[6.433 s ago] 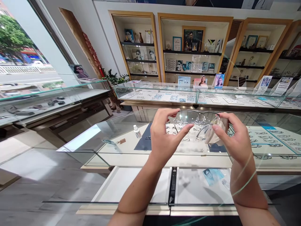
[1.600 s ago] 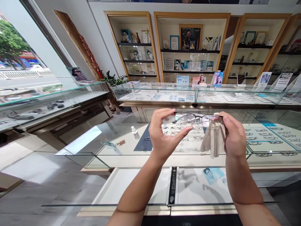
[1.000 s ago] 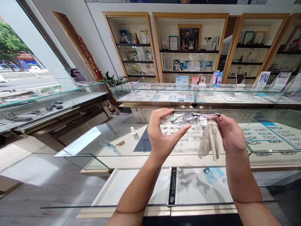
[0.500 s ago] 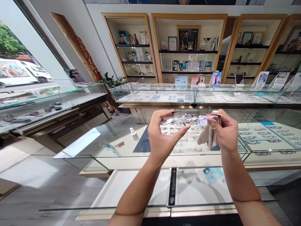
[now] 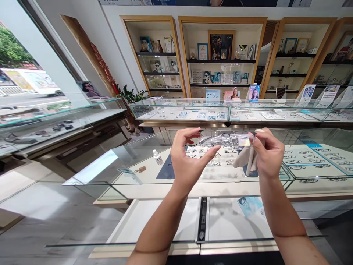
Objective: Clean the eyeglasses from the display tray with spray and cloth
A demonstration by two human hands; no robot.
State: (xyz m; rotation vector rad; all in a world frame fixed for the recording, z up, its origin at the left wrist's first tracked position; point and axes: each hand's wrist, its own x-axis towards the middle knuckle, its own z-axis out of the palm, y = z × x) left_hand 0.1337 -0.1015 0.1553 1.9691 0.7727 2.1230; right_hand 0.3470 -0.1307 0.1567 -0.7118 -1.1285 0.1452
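A pair of eyeglasses [image 5: 226, 138] with a thin dark top rim is held up level above the glass display case. My left hand [image 5: 187, 158] has its fingers at the left end of the frame, the thumb stretched out below the lens. At the right end, my right hand [image 5: 268, 152] pinches the frame between thumb and fingers. From that same hand hangs a beige cloth [image 5: 246, 158]. A pale sticker or reflection shows on the right lens.
Below the hands stands a glass case [image 5: 171, 189] with rows of eyeglasses. A white bottle [image 5: 157, 157] and a brown tag [image 5: 140, 169] are left of my left hand. An open white drawer [image 5: 176, 224] lies under my forearms. Another glass case [image 5: 182, 122] runs behind.
The eyeglasses have tilted and shifted slightly left. My left hand has moved a little left, my right hand a little right, with the cloth.
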